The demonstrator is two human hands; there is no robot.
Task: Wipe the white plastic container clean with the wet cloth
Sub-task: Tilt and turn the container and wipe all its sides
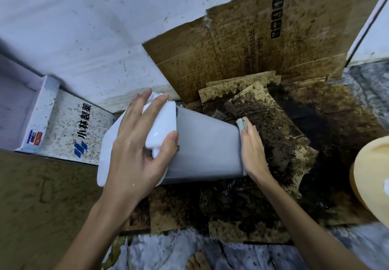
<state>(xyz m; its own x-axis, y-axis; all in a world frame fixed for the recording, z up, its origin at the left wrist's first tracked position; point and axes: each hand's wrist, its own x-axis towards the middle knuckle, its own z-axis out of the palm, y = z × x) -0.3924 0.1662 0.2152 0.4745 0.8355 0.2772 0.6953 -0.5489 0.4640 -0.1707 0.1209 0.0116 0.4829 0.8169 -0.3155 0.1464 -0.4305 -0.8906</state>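
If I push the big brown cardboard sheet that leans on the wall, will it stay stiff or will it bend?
The cardboard sheet will probably bend: it shows creases and a torn top edge. Its dark stained lower part looks soaked, so it may be limp and tear easily. Being thin and only leaning, it could also slide or fall flat.

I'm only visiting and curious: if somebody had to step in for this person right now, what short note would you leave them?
Left hand: grips the lid end of the white plastic container, holding it tipped on its side above the stained cardboard.
Right hand: flat, pressing the wet cloth against the container's base.
Done: the side facing the camera looks clean.
Left: finish the base; the hidden sides cannot be judged.
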